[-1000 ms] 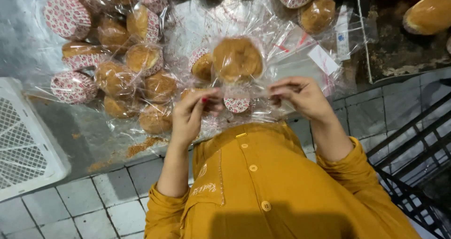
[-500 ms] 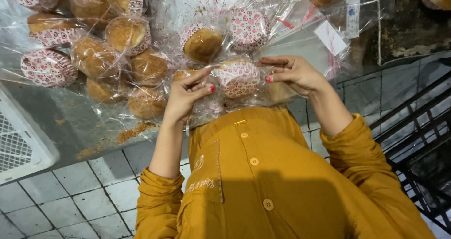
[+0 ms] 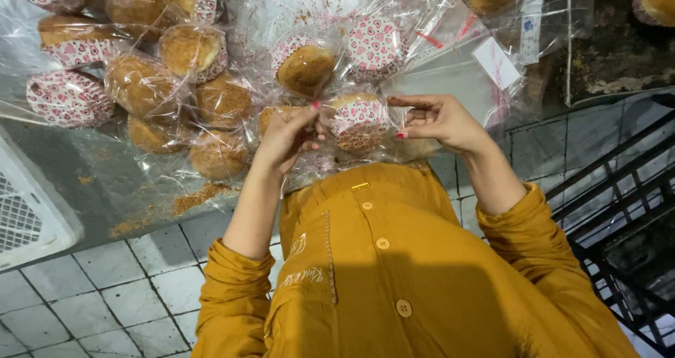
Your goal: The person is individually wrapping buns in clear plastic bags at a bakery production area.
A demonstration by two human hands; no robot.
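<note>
Head view. The bagged muffin (image 3: 357, 121), a round cake in a pink heart-print paper cup sealed inside clear plastic, sits directly between the two hands, just above the person's mustard-yellow shirt (image 3: 394, 259) in the picture.

The left hand (image 3: 288, 134) lies to the left of the muffin. Its fingers are curled and pinched closed on the plastic wrap at the muffin's left edge, with the thumb tip raised. The right hand (image 3: 437, 121) lies to the right. Its index finger extends leftward above the bag, and the remaining fingers are bent inward. Contact with the plastic appears likely at the fingertips, but a firm grip cannot be confirmed (the clear film hides the contact line).

The muffin itself is round and has no long axis. The bag's plastic stretches left to right, from one hand to the other. The left hand is the nearer of the two and carries the clearer hold.

Beyond the hands, a pile of bagged muffins (image 3: 176, 84) covers the metal counter (image 3: 98, 189). A stack of empty clear bags (image 3: 450, 62) lies just above the right hand. Crumbs (image 3: 197, 197) lie scattered near the counter edge. A white plastic crate (image 3: 28, 217) stands at far left.
</note>
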